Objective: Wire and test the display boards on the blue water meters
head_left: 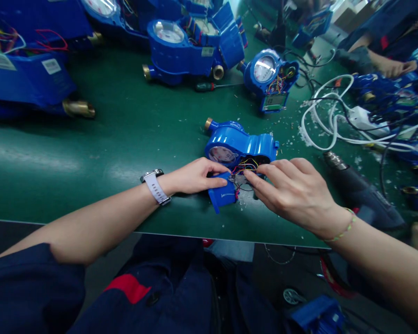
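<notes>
Open blue meter (237,141) near front edge of green worktop (125,134), wires (247,164) spilling from its housing. Left hand (195,176): grip closed on blue cover (223,195). Right hand (292,195): grip closed around small metal tool (239,178) at the wires, mostly hidden by fingers. Behind: second open meter (264,69), wires and small screen showing; screwdriver (205,86) beside it. More blue meters (184,51) at back left. Right side: heat gun (362,190) near right wrist, looped white cable (316,125), co-worker's hands (390,66) beyond.
</notes>
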Demonstrator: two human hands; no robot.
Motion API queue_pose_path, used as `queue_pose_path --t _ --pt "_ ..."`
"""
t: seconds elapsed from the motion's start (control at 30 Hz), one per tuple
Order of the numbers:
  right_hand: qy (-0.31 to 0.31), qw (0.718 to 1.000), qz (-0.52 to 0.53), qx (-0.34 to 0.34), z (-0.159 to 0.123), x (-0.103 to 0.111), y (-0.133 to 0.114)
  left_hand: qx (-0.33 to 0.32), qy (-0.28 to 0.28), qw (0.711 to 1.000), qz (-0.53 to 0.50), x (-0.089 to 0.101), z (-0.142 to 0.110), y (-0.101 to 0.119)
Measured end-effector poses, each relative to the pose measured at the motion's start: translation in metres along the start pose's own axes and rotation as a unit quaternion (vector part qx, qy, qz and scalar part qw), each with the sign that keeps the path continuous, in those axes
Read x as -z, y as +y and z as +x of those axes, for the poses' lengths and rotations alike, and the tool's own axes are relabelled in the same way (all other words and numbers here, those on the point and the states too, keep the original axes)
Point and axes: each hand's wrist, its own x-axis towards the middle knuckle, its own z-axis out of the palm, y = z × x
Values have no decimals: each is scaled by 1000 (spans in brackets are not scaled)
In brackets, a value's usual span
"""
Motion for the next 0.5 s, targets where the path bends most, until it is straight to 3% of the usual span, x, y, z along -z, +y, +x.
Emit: queue_pose_path --t 0.37,0.5 --pt "5 993 44 -107 -11 -6 -8 24 -3 998 -61 -3 2 1" --pt "23 992 76 -102 -16 -5 -1 22 1 998 -62 -3 2 0"
